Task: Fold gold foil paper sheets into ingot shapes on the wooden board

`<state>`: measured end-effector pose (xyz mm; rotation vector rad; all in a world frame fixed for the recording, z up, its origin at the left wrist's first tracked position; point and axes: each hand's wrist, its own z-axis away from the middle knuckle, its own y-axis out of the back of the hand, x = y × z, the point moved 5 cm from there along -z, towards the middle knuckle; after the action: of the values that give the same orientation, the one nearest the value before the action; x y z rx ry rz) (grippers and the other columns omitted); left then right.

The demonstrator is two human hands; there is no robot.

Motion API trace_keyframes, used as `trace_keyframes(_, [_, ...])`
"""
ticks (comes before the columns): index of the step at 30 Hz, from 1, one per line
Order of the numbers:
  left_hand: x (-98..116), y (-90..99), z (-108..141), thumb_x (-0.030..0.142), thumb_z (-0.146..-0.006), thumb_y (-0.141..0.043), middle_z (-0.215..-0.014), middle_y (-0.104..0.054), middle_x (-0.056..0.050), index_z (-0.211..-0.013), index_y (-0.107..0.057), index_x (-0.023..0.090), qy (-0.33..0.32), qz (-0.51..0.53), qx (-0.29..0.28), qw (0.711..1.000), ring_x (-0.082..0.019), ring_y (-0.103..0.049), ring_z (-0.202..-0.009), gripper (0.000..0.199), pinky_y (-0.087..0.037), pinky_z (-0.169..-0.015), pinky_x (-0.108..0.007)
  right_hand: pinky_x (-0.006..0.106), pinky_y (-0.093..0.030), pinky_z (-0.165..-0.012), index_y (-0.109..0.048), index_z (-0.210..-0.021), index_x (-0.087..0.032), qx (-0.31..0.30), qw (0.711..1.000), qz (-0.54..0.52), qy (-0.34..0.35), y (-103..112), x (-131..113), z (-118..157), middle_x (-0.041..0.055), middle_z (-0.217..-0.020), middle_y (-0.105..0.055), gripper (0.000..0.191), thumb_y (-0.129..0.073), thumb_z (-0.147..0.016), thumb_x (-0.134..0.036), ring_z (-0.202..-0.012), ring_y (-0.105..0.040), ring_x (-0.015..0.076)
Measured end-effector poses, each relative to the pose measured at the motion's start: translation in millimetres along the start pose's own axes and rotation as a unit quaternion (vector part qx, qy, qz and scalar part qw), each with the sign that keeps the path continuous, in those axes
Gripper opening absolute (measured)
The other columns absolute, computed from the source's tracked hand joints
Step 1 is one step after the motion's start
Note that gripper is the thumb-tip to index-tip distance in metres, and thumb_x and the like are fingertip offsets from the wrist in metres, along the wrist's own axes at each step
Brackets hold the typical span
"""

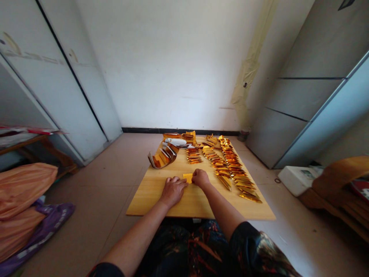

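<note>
A small yellow piece of paper [187,176] lies on the wooden board [144,204] in front of me. My left hand [173,191] rests palm down at its lower left, fingers stretched out and touching that edge. At the paper's right side, my right hand [200,178] is closed in a pinch on it; the fingertips are partly hidden. Beyond my hands, a short column of folded gold foil pieces [194,156] lies on the board. Longer overlapping rows of folded gold foil [232,157] run down the right side.
At the board's far left stands a curved stack of gold foil sheets [163,157], near a white bundle [175,142]. A fridge [300,92] and a white box [295,180] are to the right. Orange bags [25,188] and a cabinet [69,77] stand left.
</note>
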<state>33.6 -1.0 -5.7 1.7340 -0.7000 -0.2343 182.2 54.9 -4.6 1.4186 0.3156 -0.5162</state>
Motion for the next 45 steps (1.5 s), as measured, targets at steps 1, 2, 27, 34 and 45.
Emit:
trace_keyframes(1, [0,-0.5,0,0.016,-0.084,-0.049,-0.120,-0.064,0.000,-0.109,-0.064,0.032,0.000,0.002,0.002,1.000,-0.021,-0.051,-0.102,0.034,-0.033,-0.084,-0.039,0.019,-0.036,-0.055,-0.066,-0.076,-0.019,0.005,1.000,-0.004,-0.001,2,4,0,0.0027,-0.077,-0.068,0.018,-0.064,-0.060,-0.009,-0.071,-0.060,0.0136])
trace_keyframes(2, [0,-1.1,0,0.015,-0.083,-0.049,-0.120,-0.064,0.000,-0.108,-0.065,0.031,-0.001,0.004,0.004,1.000,-0.021,-0.051,-0.103,0.034,-0.033,-0.084,-0.039,0.019,-0.036,-0.056,-0.067,-0.077,-0.019,0.012,1.000,-0.006,-0.005,5,9,-1,0.0026,-0.078,-0.068,0.020,-0.063,-0.060,-0.009,-0.071,-0.060,0.0136])
trace_keyframes(27, [14,3.1,-29,0.026,-0.083,-0.054,-0.097,-0.066,-0.006,-0.100,-0.064,0.026,0.095,-0.016,0.043,0.994,-0.024,-0.051,-0.097,0.020,-0.033,-0.079,-0.037,0.018,-0.034,-0.057,-0.064,-0.069,-0.019,0.036,0.996,-0.070,0.036,14,32,2,-0.0016,-0.074,-0.063,0.010,-0.060,-0.064,-0.012,-0.066,-0.054,0.0110])
trace_keyframes(34, [14,4.1,-33,0.019,-0.079,-0.056,-0.087,-0.064,-0.005,-0.081,-0.064,0.023,0.079,-0.016,0.036,0.996,-0.023,-0.050,-0.093,0.010,-0.031,-0.077,-0.038,0.018,-0.036,-0.058,-0.059,-0.069,-0.019,0.041,0.983,-0.165,0.068,15,31,6,-0.0046,-0.065,-0.060,0.005,-0.055,-0.068,-0.016,-0.064,-0.053,0.0106])
trace_keyframes(45, [14,-4.9,-16,0.015,-0.083,-0.047,-0.096,-0.066,-0.007,-0.084,-0.067,0.021,-0.022,-0.014,0.028,0.999,-0.020,-0.053,-0.091,0.021,-0.037,-0.079,-0.036,0.018,-0.036,-0.057,-0.056,-0.074,-0.020,0.047,0.981,-0.173,0.074,11,35,8,-0.0049,-0.064,-0.059,0.004,-0.053,-0.072,-0.019,-0.063,-0.054,0.0114])
